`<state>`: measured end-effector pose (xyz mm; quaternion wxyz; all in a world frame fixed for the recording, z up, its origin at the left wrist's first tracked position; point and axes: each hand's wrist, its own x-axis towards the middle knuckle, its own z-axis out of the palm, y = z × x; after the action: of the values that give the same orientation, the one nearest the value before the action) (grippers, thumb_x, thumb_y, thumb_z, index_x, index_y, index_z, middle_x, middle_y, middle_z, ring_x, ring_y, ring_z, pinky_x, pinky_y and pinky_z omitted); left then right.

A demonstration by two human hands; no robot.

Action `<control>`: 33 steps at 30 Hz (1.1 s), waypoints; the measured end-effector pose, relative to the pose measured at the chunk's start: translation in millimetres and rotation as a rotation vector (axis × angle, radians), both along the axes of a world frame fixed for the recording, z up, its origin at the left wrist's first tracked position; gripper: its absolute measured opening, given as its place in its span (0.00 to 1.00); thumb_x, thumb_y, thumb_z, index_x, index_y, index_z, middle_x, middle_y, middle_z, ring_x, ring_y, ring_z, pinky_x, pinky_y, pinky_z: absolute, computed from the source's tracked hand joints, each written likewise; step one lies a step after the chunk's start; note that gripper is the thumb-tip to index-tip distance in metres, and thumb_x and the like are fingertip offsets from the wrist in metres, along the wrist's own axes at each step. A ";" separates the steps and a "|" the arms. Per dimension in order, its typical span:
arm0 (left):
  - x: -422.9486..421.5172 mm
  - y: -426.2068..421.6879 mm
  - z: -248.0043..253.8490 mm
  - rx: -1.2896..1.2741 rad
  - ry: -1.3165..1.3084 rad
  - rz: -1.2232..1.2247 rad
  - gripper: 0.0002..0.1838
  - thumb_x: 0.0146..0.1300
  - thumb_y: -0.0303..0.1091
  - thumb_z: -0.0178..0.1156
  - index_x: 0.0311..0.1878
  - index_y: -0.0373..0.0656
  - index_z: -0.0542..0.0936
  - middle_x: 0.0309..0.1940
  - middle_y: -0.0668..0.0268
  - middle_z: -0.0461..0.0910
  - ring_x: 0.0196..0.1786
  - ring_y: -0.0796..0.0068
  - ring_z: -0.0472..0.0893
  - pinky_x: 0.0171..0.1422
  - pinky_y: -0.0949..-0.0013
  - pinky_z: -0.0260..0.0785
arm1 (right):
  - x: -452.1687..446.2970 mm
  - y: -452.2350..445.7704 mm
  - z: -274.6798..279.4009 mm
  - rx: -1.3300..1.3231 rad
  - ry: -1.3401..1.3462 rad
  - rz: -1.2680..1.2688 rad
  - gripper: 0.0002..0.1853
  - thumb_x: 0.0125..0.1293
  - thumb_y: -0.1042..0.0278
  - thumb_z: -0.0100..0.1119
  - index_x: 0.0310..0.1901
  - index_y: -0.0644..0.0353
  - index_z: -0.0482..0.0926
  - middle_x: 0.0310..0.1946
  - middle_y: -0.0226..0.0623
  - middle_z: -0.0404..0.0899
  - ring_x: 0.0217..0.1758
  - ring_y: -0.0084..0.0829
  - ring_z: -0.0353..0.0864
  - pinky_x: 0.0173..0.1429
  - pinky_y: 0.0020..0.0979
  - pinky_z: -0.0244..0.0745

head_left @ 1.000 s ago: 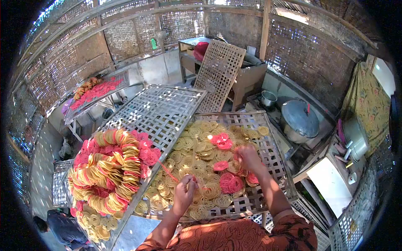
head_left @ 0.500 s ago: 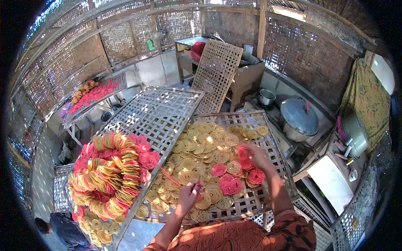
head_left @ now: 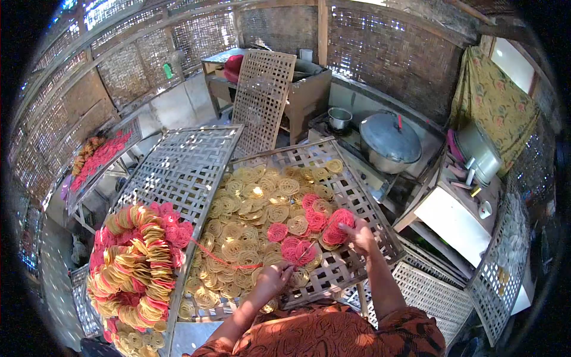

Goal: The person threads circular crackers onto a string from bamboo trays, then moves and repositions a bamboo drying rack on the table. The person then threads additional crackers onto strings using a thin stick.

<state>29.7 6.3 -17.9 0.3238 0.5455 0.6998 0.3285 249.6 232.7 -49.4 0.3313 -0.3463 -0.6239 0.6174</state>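
My left hand (head_left: 273, 279) is closed in a pinch on a thin needle-like stick (head_left: 307, 250), which points up over pink lacy discs (head_left: 294, 251) near the tray's front. A red string (head_left: 223, 260) runs from near this hand leftward to the tray edge. My right hand (head_left: 359, 235) grips a pink disc (head_left: 338, 225) at its left side, right of the stick. Many yellow lacy discs (head_left: 238, 208) cover the woven tray (head_left: 357, 205) beneath both hands. On the left, a thick coiled strand of yellow and pink discs (head_left: 157, 256) rests on loose pink ones.
A second woven tray (head_left: 178, 160) lies at the left, and another (head_left: 262, 98) leans upright behind. A large lidded pot (head_left: 389, 143) and a small pot (head_left: 339, 118) stand at the back right. White-fronted table (head_left: 455, 223) at right; further tray with discs (head_left: 104, 157) far left.
The view has turned right, shifting the scene leftward. My right hand has come down nearer my left hand with a pink disc in its grip. The stick in my left hand now shows clearly.
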 end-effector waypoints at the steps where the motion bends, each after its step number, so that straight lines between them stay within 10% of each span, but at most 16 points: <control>1: 0.1 -1.0 -1.3 -0.011 -0.023 0.005 0.14 0.63 0.41 0.54 0.43 0.42 0.79 0.33 0.51 0.80 0.35 0.55 0.80 0.38 0.61 0.71 | 1.2 1.1 -13.0 -0.020 0.010 0.000 0.26 0.62 0.66 0.59 0.59 0.66 0.65 0.49 0.39 0.76 0.49 0.29 0.77 0.56 0.33 0.73; 5: 4.9 -9.8 20.1 0.042 -0.068 -0.036 0.13 0.63 0.40 0.54 0.43 0.42 0.79 0.28 0.52 0.80 0.31 0.56 0.80 0.36 0.62 0.70 | -12.3 -39.8 47.5 -0.495 0.462 0.084 0.21 0.65 0.73 0.51 0.58 0.65 0.64 0.48 0.39 0.76 0.49 0.31 0.77 0.56 0.32 0.71; 15: 11.8 -22.4 16.7 0.116 0.023 -0.040 0.14 0.64 0.41 0.52 0.40 0.41 0.80 0.22 0.53 0.77 0.26 0.58 0.79 0.31 0.61 0.69 | -21.8 -47.4 58.2 -0.294 0.525 -0.044 0.22 0.63 0.75 0.53 0.58 0.67 0.63 0.44 0.39 0.77 0.44 0.26 0.79 0.48 0.26 0.75; 22: 18.7 -27.4 25.5 0.063 -0.050 0.075 0.11 0.63 0.35 0.54 0.38 0.37 0.80 0.26 0.58 0.81 0.29 0.72 0.81 0.35 0.70 0.71 | -21.2 -78.3 131.3 0.285 -0.365 0.086 0.11 0.63 0.72 0.55 0.47 0.63 0.77 0.43 0.37 0.79 0.46 0.24 0.78 0.52 0.26 0.71; 26: 14.2 -22.7 12.0 0.143 -0.125 0.099 0.10 0.63 0.33 0.55 0.41 0.37 0.79 0.28 0.59 0.81 0.30 0.72 0.80 0.37 0.70 0.71 | -40.7 -73.2 102.1 0.217 0.297 0.238 0.17 0.64 0.77 0.52 0.54 0.61 0.67 0.40 0.42 0.79 0.43 0.27 0.80 0.51 0.27 0.73; 33: -13.8 -8.1 61.1 0.526 0.109 0.261 0.14 0.65 0.31 0.51 0.51 0.35 0.74 0.35 0.54 0.81 0.36 0.64 0.80 0.44 0.67 0.71 | -83.8 -102.1 154.1 0.314 0.294 0.315 0.22 0.61 0.81 0.52 0.57 0.61 0.60 0.41 0.45 0.77 0.45 0.30 0.81 0.49 0.28 0.76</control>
<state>15.9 -1.9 43.2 0.0884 0.5329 0.6713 0.5076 165.8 130.6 104.6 0.3679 -0.0955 -0.7034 0.6006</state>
